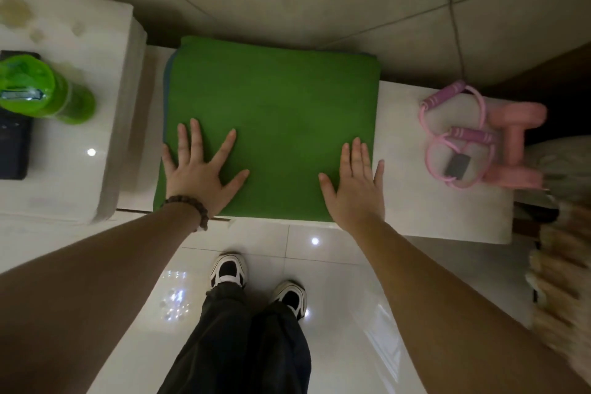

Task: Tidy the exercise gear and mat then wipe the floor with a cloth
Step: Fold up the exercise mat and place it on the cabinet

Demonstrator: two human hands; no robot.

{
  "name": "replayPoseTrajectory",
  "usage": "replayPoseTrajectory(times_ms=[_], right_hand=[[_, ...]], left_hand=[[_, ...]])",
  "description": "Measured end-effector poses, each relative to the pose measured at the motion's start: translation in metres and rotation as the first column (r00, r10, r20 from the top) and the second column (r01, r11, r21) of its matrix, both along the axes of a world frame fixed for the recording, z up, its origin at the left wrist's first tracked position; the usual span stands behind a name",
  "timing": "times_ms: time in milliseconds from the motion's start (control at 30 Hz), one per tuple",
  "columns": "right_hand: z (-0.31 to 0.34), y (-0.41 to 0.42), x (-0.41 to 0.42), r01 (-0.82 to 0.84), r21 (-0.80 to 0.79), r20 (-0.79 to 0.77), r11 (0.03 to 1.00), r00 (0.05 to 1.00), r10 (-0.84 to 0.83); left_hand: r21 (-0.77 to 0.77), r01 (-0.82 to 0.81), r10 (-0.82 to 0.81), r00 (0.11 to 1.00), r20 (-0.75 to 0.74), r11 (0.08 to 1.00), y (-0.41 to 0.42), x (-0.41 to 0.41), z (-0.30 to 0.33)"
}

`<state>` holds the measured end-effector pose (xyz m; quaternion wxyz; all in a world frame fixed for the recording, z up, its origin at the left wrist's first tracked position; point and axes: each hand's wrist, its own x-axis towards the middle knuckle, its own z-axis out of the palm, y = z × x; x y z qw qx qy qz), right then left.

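— Where is the mat?

— The folded green mat (271, 125) lies flat on a low white bench (447, 211), in the middle of the view, its near edge in line with the bench's near edge.

— And the hands?

— Both rest palm-down on the mat's near part. The left hand (198, 169) lies near the left corner, fingers straight and spread wide; a dark bead bracelet (188, 209) circles that wrist. The right hand (355, 179) lies near the right corner, fingers straight and close together, the little finger reaching just over the mat's right edge. Neither hand curls around anything.

— What of the other gear?

— On the right end of the bench sit a pink dumbbell (515, 144) and a pink resistance band (457, 137) with purple grips, touching each other and well apart from the mat.

— Anything on the left?

— A taller white block (80, 169) carries a green bottle (41, 89) lying on a dark flat object (12, 150).

— And nearer?

— The person's dark trousers and black-and-white shoes (228, 270) stand on the glossy white floor (335, 297).
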<state>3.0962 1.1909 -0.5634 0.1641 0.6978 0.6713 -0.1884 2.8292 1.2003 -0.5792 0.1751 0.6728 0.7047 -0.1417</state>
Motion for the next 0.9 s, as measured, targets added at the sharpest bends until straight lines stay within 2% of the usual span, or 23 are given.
replayPoseTrajectory(times_ms=[67, 133, 367, 533, 700, 900], right_hand=[[0.030, 0.007, 0.001, 0.015, -0.021, -0.017, 1.000, 1.000, -0.016], [0.067, 0.009, 0.003, 0.030, 0.018, -0.025, 0.999, 0.999, -0.030], [0.222, -0.015, -0.006, 0.027, 0.193, -0.078, 0.981, 0.997, -0.012], [0.316, -0.043, -0.028, -0.030, 0.250, -0.110, 0.968, 0.992, 0.059], [0.367, -0.069, -0.054, -0.148, 0.301, -0.170, 0.942, 0.964, 0.205], [0.385, -0.092, -0.091, -0.253, 0.294, -0.218, 0.922, 0.921, 0.322]], left_hand=[[-0.073, -0.016, 0.017, 1.000, 0.010, 0.997, 0.008, 0.000, 0.028], [-0.068, -0.041, 0.044, 0.998, 0.043, 0.997, 0.015, 0.003, 0.068], [0.111, -0.023, 0.013, 0.996, 0.089, 0.994, -0.001, 0.014, 0.232], [0.215, -0.093, 0.071, 0.991, 0.111, 0.972, -0.041, 0.004, 0.326], [0.247, -0.201, 0.176, 0.977, 0.121, 0.948, -0.099, -0.004, 0.378], [0.233, -0.372, 0.349, 0.927, 0.135, 0.898, -0.164, -0.017, 0.407]])
